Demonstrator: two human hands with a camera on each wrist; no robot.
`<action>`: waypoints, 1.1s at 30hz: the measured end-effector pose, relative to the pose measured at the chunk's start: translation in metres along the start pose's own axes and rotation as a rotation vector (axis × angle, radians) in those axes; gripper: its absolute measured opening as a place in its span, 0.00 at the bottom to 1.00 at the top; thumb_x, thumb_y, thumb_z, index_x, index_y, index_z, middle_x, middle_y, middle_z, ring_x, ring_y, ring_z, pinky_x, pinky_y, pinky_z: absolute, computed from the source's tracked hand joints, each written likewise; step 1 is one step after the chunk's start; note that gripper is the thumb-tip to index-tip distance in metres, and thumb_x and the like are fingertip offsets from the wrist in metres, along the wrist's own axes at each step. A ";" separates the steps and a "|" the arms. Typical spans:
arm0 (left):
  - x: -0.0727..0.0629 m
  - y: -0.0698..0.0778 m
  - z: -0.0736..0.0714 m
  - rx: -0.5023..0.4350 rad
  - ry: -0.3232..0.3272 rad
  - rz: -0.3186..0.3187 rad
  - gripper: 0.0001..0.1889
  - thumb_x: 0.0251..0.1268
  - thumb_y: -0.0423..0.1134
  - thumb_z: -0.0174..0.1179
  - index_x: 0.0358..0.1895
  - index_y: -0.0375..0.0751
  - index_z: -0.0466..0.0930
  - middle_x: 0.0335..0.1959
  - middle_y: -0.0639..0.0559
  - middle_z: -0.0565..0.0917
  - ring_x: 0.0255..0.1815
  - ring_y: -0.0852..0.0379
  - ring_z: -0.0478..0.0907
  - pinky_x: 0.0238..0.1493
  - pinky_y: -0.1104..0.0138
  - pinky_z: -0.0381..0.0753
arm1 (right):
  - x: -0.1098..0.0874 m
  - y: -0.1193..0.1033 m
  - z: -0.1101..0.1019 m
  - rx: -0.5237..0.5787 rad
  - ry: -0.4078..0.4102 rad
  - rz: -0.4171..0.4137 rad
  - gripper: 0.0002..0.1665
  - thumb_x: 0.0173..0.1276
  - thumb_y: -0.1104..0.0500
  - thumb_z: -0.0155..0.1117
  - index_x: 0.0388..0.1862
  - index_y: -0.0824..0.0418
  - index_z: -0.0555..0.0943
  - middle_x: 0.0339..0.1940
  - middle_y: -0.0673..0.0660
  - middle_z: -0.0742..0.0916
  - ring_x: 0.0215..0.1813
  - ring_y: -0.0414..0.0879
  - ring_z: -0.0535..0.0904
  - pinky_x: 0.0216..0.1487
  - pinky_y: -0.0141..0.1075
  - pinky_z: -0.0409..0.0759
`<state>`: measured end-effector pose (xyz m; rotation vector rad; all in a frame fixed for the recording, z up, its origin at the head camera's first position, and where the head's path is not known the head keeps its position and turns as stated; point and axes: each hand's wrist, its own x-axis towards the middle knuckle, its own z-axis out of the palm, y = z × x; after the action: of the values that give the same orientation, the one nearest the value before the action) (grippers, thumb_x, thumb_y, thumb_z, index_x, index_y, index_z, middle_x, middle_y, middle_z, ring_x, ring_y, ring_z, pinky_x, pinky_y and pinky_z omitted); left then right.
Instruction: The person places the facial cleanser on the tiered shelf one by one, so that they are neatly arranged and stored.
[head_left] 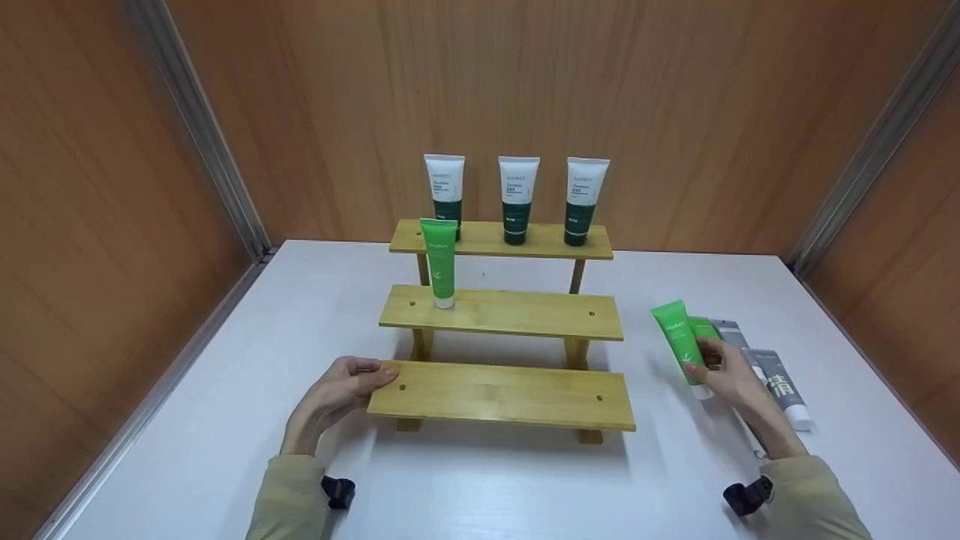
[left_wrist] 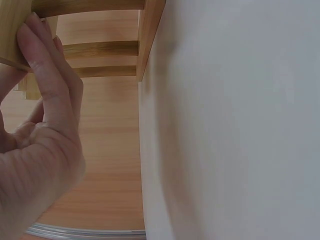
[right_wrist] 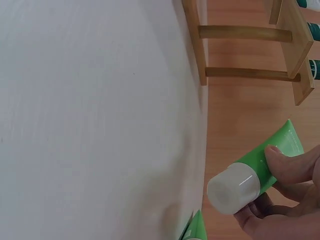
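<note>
My right hand [head_left: 724,371] pinches a green tube [head_left: 677,334] by its lower part, white cap down and slightly tilted. In the right wrist view the held tube [right_wrist: 265,160] is off the table, thumb on its front. My left hand [head_left: 341,390] pinches the left end of the lowest board of a three-step wooden rack [head_left: 502,394], thumb on top and fingers beneath, as the left wrist view of the hand [left_wrist: 50,95] also shows. Another green tube [head_left: 441,262] stands on the middle step's left. Three white and dark-green tubes [head_left: 517,199] stand along the top step.
Right of the rack, another green tube [head_left: 703,327] and grey tubes [head_left: 781,382] lie on the white table [head_left: 495,487], partly behind my right hand. Wooden panels [head_left: 540,90] enclose the back and sides.
</note>
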<state>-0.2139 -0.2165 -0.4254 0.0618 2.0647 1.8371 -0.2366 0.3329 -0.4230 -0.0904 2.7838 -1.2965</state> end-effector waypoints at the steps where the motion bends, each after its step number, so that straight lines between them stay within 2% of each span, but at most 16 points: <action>1: 0.000 0.000 0.000 -0.003 0.002 0.000 0.23 0.70 0.42 0.64 0.55 0.23 0.75 0.37 0.54 0.88 0.35 0.62 0.86 0.37 0.72 0.86 | 0.000 -0.001 0.000 0.007 0.006 0.005 0.36 0.76 0.66 0.56 0.73 0.83 0.55 0.65 0.82 0.71 0.65 0.71 0.71 0.64 0.55 0.74; 5: 0.000 -0.001 0.000 -0.005 0.002 -0.003 0.22 0.70 0.42 0.64 0.54 0.24 0.76 0.37 0.54 0.88 0.36 0.62 0.87 0.38 0.72 0.86 | 0.000 -0.005 0.002 0.035 0.034 0.003 0.37 0.76 0.65 0.56 0.74 0.81 0.54 0.65 0.81 0.71 0.66 0.71 0.70 0.68 0.59 0.71; 10: 0.000 -0.001 -0.001 -0.008 0.002 -0.002 0.20 0.70 0.42 0.64 0.52 0.26 0.77 0.36 0.54 0.88 0.35 0.62 0.87 0.38 0.72 0.86 | -0.002 -0.009 0.003 0.045 0.069 -0.023 0.36 0.75 0.65 0.58 0.74 0.80 0.57 0.64 0.80 0.73 0.66 0.70 0.72 0.67 0.54 0.73; 12: -0.001 -0.001 -0.001 -0.007 -0.003 0.003 0.20 0.70 0.41 0.64 0.52 0.26 0.77 0.37 0.54 0.88 0.36 0.62 0.87 0.38 0.72 0.86 | -0.002 -0.011 0.004 0.048 0.084 -0.030 0.36 0.75 0.64 0.59 0.73 0.80 0.58 0.64 0.79 0.74 0.65 0.69 0.73 0.65 0.49 0.75; 14: -0.001 0.000 -0.001 -0.010 -0.007 0.006 0.20 0.70 0.41 0.63 0.53 0.25 0.77 0.37 0.54 0.88 0.36 0.62 0.87 0.38 0.72 0.86 | -0.003 -0.013 0.004 0.059 0.096 -0.037 0.35 0.75 0.64 0.59 0.73 0.79 0.59 0.64 0.78 0.74 0.65 0.67 0.73 0.62 0.38 0.76; 18: -0.002 0.001 -0.001 -0.014 -0.011 0.004 0.19 0.71 0.41 0.63 0.53 0.26 0.77 0.36 0.55 0.88 0.36 0.62 0.86 0.38 0.72 0.86 | -0.005 -0.017 0.005 0.081 0.118 -0.055 0.34 0.75 0.63 0.60 0.73 0.76 0.61 0.63 0.74 0.76 0.65 0.61 0.74 0.56 0.24 0.71; 21: -0.002 0.002 -0.001 -0.013 -0.013 0.005 0.20 0.71 0.41 0.63 0.53 0.25 0.77 0.36 0.55 0.88 0.36 0.62 0.86 0.38 0.72 0.86 | -0.006 -0.020 0.005 0.092 0.126 -0.073 0.35 0.75 0.61 0.61 0.74 0.74 0.62 0.64 0.73 0.76 0.63 0.57 0.74 0.57 0.23 0.71; 22: -0.002 0.002 -0.001 -0.011 -0.014 0.007 0.20 0.71 0.41 0.62 0.54 0.25 0.77 0.36 0.55 0.88 0.36 0.62 0.86 0.38 0.72 0.86 | -0.006 -0.021 0.004 0.094 0.129 -0.076 0.35 0.75 0.61 0.61 0.74 0.74 0.62 0.64 0.72 0.76 0.62 0.54 0.75 0.55 0.20 0.70; 27: -0.001 0.000 0.000 0.002 -0.007 0.009 0.23 0.70 0.41 0.63 0.56 0.22 0.76 0.37 0.54 0.88 0.36 0.62 0.86 0.38 0.72 0.86 | -0.008 -0.031 0.004 0.112 0.140 -0.086 0.34 0.75 0.59 0.62 0.74 0.72 0.64 0.64 0.69 0.77 0.58 0.44 0.74 0.54 0.16 0.70; 33: -0.001 0.001 0.000 0.011 0.003 0.005 0.27 0.70 0.42 0.63 0.59 0.20 0.73 0.38 0.54 0.88 0.37 0.62 0.87 0.39 0.72 0.86 | -0.011 -0.044 0.003 0.137 0.141 -0.091 0.35 0.75 0.56 0.63 0.74 0.68 0.64 0.64 0.67 0.77 0.59 0.44 0.74 0.63 0.28 0.73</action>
<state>-0.2132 -0.2165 -0.4247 0.0677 2.0786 1.8297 -0.2244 0.3031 -0.3914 -0.1245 2.8255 -1.5696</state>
